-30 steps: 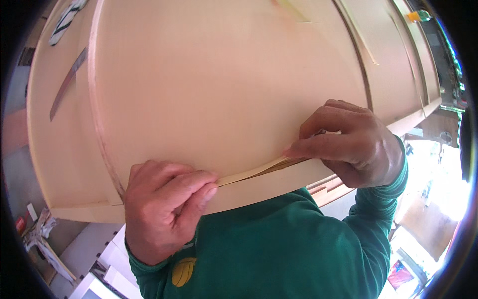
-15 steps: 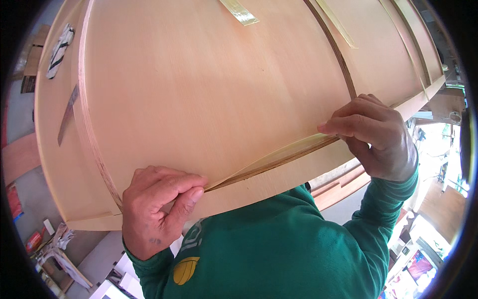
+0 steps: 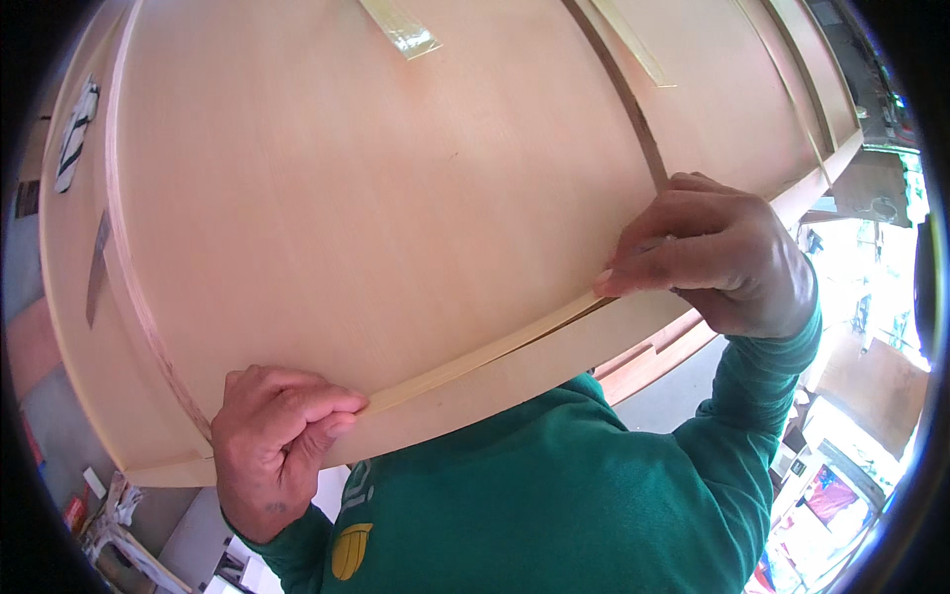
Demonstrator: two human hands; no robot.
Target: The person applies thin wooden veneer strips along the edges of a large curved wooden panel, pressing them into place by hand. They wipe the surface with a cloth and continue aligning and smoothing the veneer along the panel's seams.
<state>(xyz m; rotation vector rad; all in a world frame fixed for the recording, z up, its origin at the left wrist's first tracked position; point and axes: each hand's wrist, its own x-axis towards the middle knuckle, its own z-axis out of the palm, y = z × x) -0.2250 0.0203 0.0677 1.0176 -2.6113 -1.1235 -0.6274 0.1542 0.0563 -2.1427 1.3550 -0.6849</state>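
With our left hand (image 3: 277,436) at eight o'clock, we pinch the pale strip (image 3: 475,357) between narrowed fingers (image 3: 332,398); from these it runs toward two o'clock, along the six-o'clock edge of the wooden panel (image 3: 386,198), to our right hand (image 3: 722,255) at three o'clock, whose fingers also pinch it, a dark gap (image 3: 562,324) showing just beside them

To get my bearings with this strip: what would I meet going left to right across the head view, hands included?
Grey blade-like piece → left hand → pale strip pinched between the two hands → right hand → brown panel in the background.
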